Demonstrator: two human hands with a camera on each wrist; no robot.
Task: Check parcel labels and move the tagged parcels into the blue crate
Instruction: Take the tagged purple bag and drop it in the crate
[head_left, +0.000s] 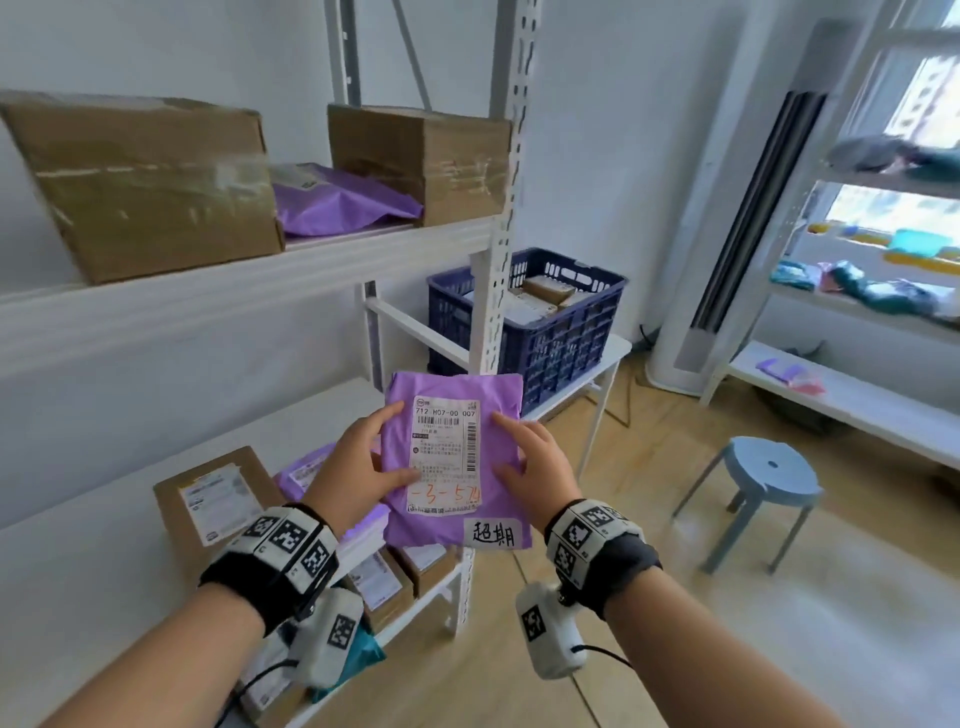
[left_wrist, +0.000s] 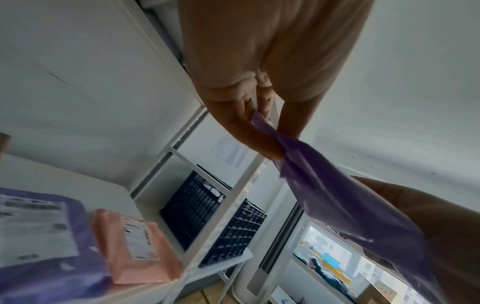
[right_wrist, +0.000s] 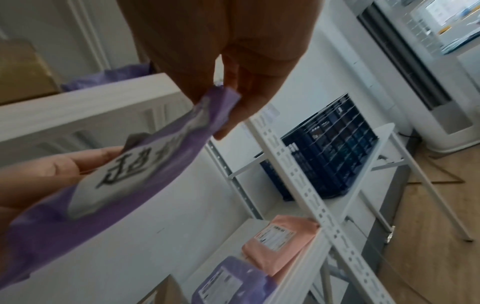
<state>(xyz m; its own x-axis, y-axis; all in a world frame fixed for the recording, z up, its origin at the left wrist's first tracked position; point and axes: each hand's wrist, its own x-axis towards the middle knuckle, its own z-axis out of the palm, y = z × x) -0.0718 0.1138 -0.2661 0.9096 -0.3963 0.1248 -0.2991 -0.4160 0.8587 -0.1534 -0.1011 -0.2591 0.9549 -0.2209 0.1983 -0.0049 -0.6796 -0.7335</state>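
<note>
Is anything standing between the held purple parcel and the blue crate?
Yes: the white shelf upright rises directly between the purple parcel, held by the left hand and right hand, and the blue crate.

between the held purple parcel (head_left: 457, 457) and the blue crate (head_left: 530, 322) at 12 o'clock, the perforated white shelf upright (head_left: 501, 249) stands in the way. open air lies at 1 to 2 o'clock, past the upright, over the white side table (head_left: 613, 348). a blue stool (head_left: 763, 483) stands on the floor at 3 o'clock. the crate's open top already holds boxes.
</note>
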